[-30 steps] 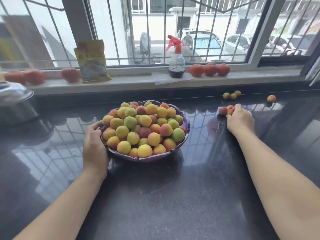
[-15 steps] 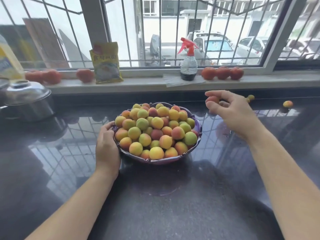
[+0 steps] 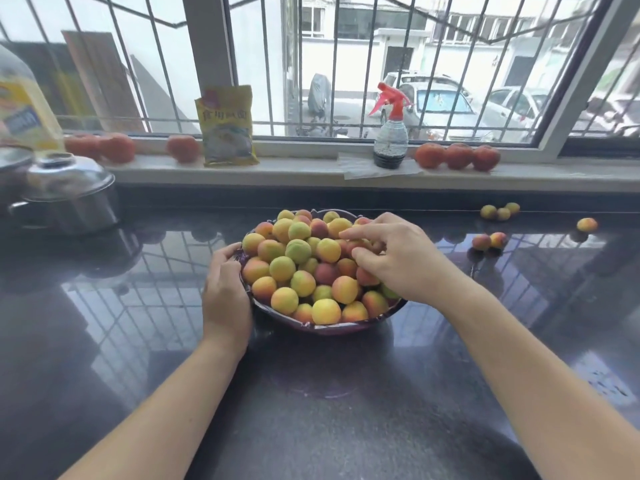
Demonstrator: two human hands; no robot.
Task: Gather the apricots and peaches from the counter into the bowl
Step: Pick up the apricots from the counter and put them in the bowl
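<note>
Over the heaped bowl [image 3: 325,328], fruit [image 3: 360,247] is pinched in the right hand [image 3: 398,258]; the rim is held by the left hand [image 3: 225,289]. Careless release could roll fruit onto the table [image 3: 311,410].

Purple bowl [image 3: 332,328] – yellow-orange-green fruit [image 3: 301,261] – glossy black counter [image 3: 311,410]
</note>
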